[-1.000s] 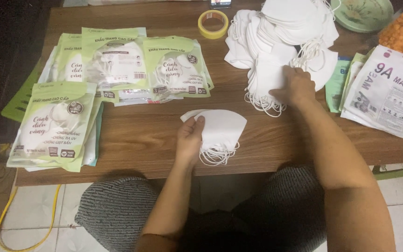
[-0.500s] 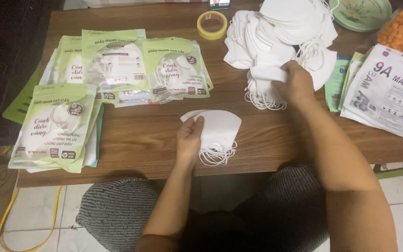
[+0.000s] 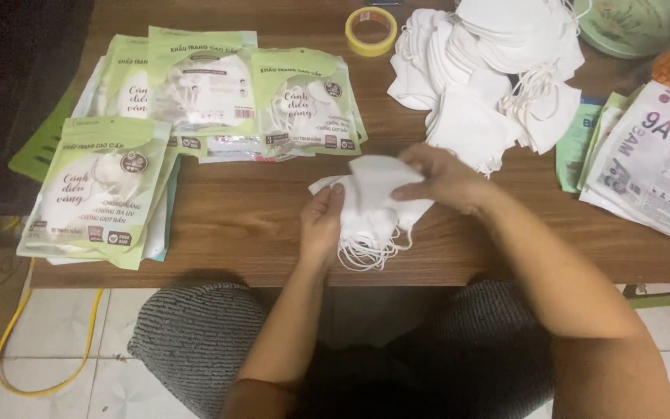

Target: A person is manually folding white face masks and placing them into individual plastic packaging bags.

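Observation:
My right hand [image 3: 445, 177] holds a white face mask [image 3: 375, 177] over a small stack of white masks [image 3: 372, 225] near the table's front edge. My left hand [image 3: 322, 223] rests on the left side of that stack, fingers curled on it. The stack's ear loops hang loose toward the edge. A large heap of loose white masks [image 3: 490, 70] lies at the back, right of centre.
Green and white packaged mask bags [image 3: 219, 93] lie at the back left, with more [image 3: 94, 190] at the front left. A yellow tape roll [image 3: 371, 29] sits at the back. White printed packets [image 3: 653, 167] lie at the right. The wooden table [image 3: 234, 225] ends just before my knees.
My right hand took a mask from the big heap and brought it back left to the small stack. The left hand stayed on the stack.

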